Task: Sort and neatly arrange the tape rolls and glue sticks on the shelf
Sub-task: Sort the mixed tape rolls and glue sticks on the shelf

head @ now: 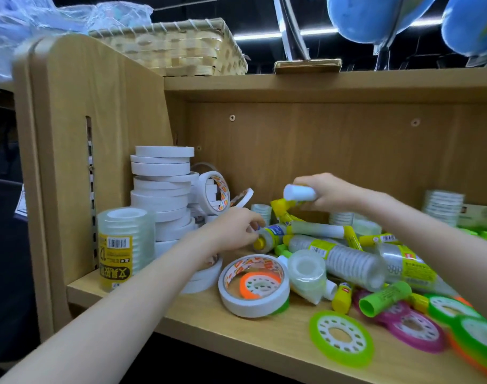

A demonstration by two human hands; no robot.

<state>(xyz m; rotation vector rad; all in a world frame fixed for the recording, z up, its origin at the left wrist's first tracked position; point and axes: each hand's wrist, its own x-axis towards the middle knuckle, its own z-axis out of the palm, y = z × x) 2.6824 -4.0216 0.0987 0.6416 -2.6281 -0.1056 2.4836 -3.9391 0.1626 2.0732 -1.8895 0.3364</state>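
Note:
On the wooden shelf (198,314) a tall stack of white tape rolls (160,189) stands at the back left, with a wrapped pack of clear tape (123,245) in front of it. A jumbled pile of glue sticks and clear tape packs (347,256) fills the middle. My left hand (231,231) pinches the end of a blue-labelled glue tube with a yellow cap (270,236) lying in the pile. My right hand (328,192) is raised above the pile, closed on a white glue stick (297,193). A wide white tape roll (253,289) lies flat in front.
Flat green (340,336), pink (414,328) and orange tape discs lie along the front right edge. A green glue stick (383,299) rests on them. More clear tape stacks (442,206) stand at the back right. A wicker basket (176,45) and globes sit on top of the shelf unit.

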